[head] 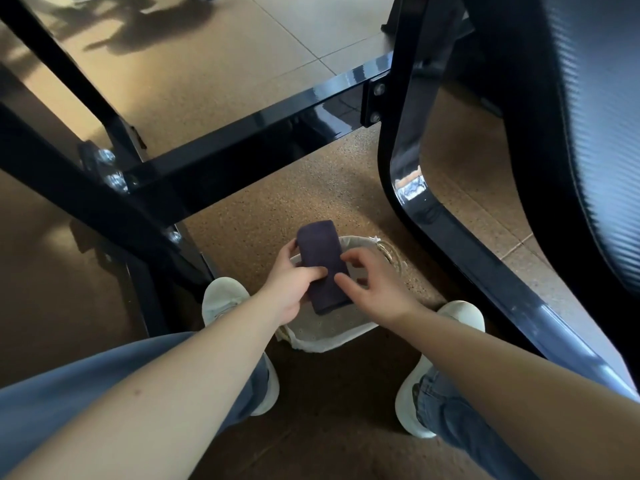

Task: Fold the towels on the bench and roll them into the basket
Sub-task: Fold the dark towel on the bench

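A dark navy rolled towel [320, 258] hangs over a small wicker basket with a white cloth lining [332, 336] that stands on the floor between my feet. My left hand [292, 284] grips the roll from its left side, thumb across the top and fingers curled round behind. My right hand [372, 285] hovers at the roll's right edge with fingers spread and loosely bent; its fingertips touch or nearly touch the towel. The roll's far end sticks out past the basket's far rim. The basket's inside is mostly hidden by the towel and my hands.
A black metal frame [242, 133] of a bench or table crosses above the basket, with a leg at the left [138, 244]. A black chair with a curved armrest [450, 244] stands at the right. My white shoes [225, 299] flank the basket on cork-coloured floor.
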A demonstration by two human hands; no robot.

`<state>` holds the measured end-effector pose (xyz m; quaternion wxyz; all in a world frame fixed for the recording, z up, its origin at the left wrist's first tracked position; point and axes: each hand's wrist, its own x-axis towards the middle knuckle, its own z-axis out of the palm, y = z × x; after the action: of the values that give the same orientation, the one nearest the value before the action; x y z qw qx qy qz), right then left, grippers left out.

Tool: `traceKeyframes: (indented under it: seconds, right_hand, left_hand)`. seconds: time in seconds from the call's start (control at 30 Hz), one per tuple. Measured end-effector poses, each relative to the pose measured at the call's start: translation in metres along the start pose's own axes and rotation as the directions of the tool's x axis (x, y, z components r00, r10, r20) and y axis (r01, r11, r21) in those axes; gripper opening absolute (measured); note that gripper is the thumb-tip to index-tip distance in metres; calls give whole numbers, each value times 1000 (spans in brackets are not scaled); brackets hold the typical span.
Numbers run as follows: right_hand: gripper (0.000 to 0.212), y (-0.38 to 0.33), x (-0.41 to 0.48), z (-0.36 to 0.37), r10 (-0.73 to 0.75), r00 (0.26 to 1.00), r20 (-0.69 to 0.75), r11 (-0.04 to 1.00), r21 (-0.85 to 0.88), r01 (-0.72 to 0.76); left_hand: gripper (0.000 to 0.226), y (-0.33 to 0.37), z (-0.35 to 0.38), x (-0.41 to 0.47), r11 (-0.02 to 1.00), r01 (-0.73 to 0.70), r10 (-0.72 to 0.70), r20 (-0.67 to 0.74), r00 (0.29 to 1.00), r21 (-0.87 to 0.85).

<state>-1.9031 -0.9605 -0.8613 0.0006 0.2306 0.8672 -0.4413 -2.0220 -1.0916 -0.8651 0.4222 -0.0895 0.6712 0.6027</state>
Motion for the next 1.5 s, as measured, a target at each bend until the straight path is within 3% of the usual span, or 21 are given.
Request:
traceKeyframes:
  seconds: [0.13,0.3,0.47,0.63,0.87,0.93,1.03,1.13,1.2,1.3,1.5]
  right_hand:
    - [57,-6,9,0,95,993,65,974,202,-106]
    - [72,-4,17,7,176,973,152,862,453,-227]
    - [68,1,33,15,259,944,203,737,590,-329]
    - [65,13,42,31,191,962,194,880,401,-255]
    - [77,28,45,49,115,970,215,965,209,-161]
    - [74,31,46,56,118,967,225,974,163,-156]
    - [68,34,50,66,106,965,242,983,123,-139]
    - [68,38,56,78,92,955,280,988,90,-122]
    - [71,41,60,89,101,948,302,989,77,-130]
    - [75,46,64,104,112,935,337,988,66,-142]
    - [82,54,65,121,152,902,403,987,-15,-160]
  left_hand:
    - [98,-3,2,-2,999,-27,30,75,997,-32]
    - [107,-11,-4,2,997,-73,75,157,985,-18]
    - [106,-21,-14,16,997,-63,53,169,984,54]
    - [111,-29,-22,30,961,-74,54,84,995,267]
    - [107,-36,-37,43,817,-141,137,50,989,559]
    - [94,-35,-42,45,694,-215,245,56,968,687]
    - [79,-31,-52,50,414,-310,413,127,902,856]
    - [84,-33,-64,57,253,-237,365,134,921,938]
    - [90,-40,-73,62,298,-171,244,98,965,939]
    - [94,-49,-81,65,459,-123,130,70,989,880]
    - [102,-51,-76,70,388,-156,116,120,986,908]
